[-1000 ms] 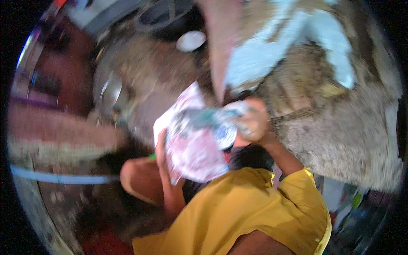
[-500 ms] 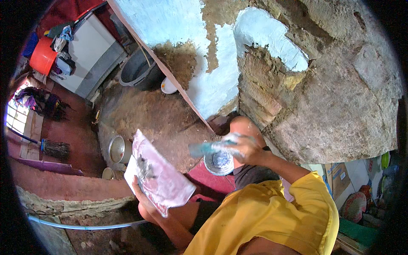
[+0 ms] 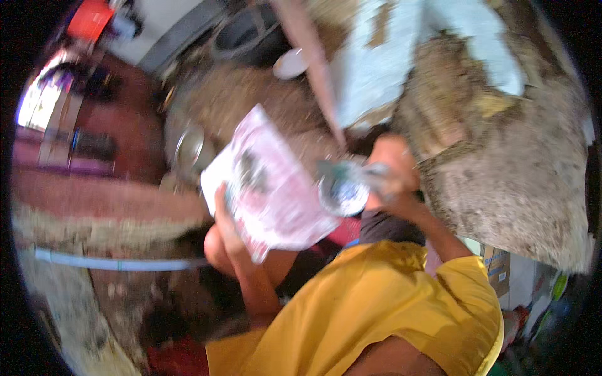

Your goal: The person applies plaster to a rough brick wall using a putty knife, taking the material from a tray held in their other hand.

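My left hand (image 3: 227, 219) grips the edge of a bent, pinkish-white sheet (image 3: 285, 191), with the thumb on its upper face. A smear of grey paste (image 3: 252, 170) lies on that sheet. Closed round a flat green scraper (image 3: 337, 169), my right hand (image 3: 390, 187) is beside my right knee, blurred by motion. Just below the scraper is a round tub (image 3: 343, 199) with whitish-blue paste on its inside. Whether the blade touches the tub I cannot tell.
Ahead on the right rises a rough wall (image 3: 495, 169) with patches of light-blue coating (image 3: 382, 69). A dark basin (image 3: 248, 41), a white lid-like disc (image 3: 290, 64) and a metal pot (image 3: 189, 149) are on the floor. A pale pipe (image 3: 119, 261) runs at left.
The view has shifted, so the surroundings sit differently in it. The sheet is turned flatter toward me. My right hand has brought the scraper from beside the tub to over its rim.
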Action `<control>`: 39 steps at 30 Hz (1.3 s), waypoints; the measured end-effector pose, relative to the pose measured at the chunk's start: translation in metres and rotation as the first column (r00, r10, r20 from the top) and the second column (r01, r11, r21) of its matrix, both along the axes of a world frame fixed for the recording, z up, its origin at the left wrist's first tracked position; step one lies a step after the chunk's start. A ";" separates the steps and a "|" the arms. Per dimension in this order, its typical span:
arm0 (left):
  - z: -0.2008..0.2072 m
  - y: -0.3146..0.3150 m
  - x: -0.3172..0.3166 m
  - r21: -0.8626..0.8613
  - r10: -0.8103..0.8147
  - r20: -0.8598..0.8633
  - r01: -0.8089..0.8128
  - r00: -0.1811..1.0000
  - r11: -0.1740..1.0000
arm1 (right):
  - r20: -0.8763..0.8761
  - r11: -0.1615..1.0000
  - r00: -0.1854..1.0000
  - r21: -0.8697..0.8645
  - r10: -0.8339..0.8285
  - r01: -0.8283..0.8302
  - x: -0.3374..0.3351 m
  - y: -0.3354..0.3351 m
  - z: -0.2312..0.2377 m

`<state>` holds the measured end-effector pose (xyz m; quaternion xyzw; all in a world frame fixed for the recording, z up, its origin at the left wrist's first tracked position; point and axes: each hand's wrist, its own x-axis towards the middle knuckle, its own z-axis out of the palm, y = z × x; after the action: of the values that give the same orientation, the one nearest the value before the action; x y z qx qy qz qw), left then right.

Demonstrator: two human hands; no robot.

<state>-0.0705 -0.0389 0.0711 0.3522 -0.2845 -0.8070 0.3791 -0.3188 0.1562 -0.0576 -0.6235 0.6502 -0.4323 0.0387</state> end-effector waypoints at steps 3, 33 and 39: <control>0.004 -0.012 0.015 0.009 -0.003 0.079 0.002 0.997 1.000 | 0.362 0.939 0.930 0.336 -0.058 -0.072 -0.019 0.013 0.036; -0.044 -0.098 0.044 -0.506 -0.264 0.854 0.834 0.448 -0.220 | 0.240 0.594 0.842 0.618 0.482 -0.516 -0.019 -0.089 0.115; -0.024 -0.051 0.043 -0.675 -0.276 0.716 0.737 0.642 -0.036 | 0.481 0.486 0.680 0.477 0.553 -0.732 -0.013 -0.095 0.103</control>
<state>-0.0276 -0.0898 0.0476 0.0476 -0.8889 -0.4423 0.1093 -0.3318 0.0615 0.0457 -0.7062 0.4598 -0.2158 0.4933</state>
